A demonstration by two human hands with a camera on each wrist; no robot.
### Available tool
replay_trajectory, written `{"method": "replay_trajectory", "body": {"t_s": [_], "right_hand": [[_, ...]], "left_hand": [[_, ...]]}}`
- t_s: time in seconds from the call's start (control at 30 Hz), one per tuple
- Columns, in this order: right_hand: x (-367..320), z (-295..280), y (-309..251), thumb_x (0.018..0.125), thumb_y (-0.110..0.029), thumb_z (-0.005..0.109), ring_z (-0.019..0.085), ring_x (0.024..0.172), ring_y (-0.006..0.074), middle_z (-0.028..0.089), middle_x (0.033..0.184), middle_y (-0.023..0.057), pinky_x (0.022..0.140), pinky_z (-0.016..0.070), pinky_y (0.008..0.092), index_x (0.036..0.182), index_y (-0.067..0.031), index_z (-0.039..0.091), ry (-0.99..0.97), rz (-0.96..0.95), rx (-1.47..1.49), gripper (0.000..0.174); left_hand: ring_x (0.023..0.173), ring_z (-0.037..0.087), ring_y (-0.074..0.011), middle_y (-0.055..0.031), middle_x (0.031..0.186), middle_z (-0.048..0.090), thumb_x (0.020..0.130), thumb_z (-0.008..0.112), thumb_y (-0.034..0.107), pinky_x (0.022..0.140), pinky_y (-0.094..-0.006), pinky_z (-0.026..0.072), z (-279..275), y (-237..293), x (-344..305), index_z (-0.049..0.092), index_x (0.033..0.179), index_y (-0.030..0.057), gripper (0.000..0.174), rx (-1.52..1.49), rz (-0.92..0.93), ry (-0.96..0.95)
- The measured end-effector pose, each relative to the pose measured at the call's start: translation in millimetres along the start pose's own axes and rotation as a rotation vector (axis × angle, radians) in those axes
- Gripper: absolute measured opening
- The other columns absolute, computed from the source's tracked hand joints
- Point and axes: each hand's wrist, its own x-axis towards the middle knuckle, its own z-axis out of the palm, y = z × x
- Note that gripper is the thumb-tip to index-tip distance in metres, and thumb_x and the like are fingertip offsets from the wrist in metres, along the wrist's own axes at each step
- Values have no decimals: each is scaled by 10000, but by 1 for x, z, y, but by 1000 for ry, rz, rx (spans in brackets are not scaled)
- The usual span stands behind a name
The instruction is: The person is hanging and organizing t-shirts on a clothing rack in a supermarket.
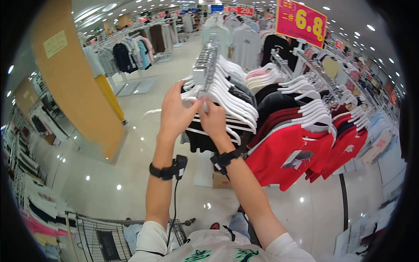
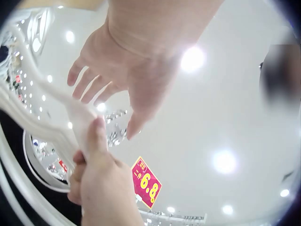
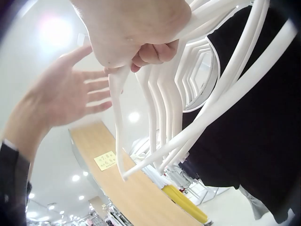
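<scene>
A rail (image 1: 208, 61) carries a dense row of white hangers (image 1: 231, 98) with dark garments. My right hand (image 1: 213, 120) grips the neck of the front white hanger (image 3: 117, 122), which bears a black garment (image 1: 205, 139). In the right wrist view its fingers (image 3: 155, 52) curl round that hanger. My left hand (image 1: 176, 109) is held up beside it with straight, spread fingers, touching or nearly touching the hangers' ends. The left wrist view shows the left hand (image 2: 127, 70) open above the right hand (image 2: 99, 179).
Red shirts (image 1: 292, 153) hang on a second rail to the right under a pink price sign (image 1: 301, 22). An orange pillar (image 1: 74, 83) stands to the left. A wire shopping cart (image 1: 100, 236) is by my left side and a cardboard box (image 1: 220, 180) sits under the rack.
</scene>
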Motion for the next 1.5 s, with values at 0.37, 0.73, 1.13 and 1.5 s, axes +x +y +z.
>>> {"method": "replay_trajectory", "body": {"t_s": [0.37, 0.73, 1.13, 1.5], "right_hand": [[5, -17, 11, 815, -96, 695, 682, 659, 445, 677, 708, 253, 623, 548, 526, 1040, 17, 667, -54, -75, -212, 253], [-3, -6, 4, 816, -90, 697, 663, 649, 460, 663, 705, 252, 606, 531, 520, 1078, 25, 682, -1, -69, -158, 286], [-25, -23, -26, 755, 32, 751, 641, 1027, 408, 666, 1077, 224, 833, 525, 446, 1278, 34, 576, 91, -52, -223, 552], [-27, -75, -3, 785, -217, 836, 441, 1398, 382, 486, 1508, 187, 1131, 352, 502, 1401, 0, 519, 162, -30, -560, 726]], "left_hand": [[930, 644, -391, -167, 893, 681, 889, 760, 362, 841, -479, 505, 81, 7, 6, 708, 896, -22, 388, -102, -76, 164], [1014, 667, -367, -165, 1030, 738, 907, 749, 349, 898, -439, 518, 69, 4, 3, 753, 1049, -11, 388, -54, -15, 164], [1069, 629, -358, -120, 1127, 718, 866, 720, 206, 946, -476, 483, 80, 8, 6, 728, 1128, 33, 314, -119, -151, 84], [1142, 598, -335, -109, 1203, 683, 860, 680, 211, 1009, -481, 446, 93, 11, 3, 713, 1164, 15, 363, -91, -154, 140]]}}
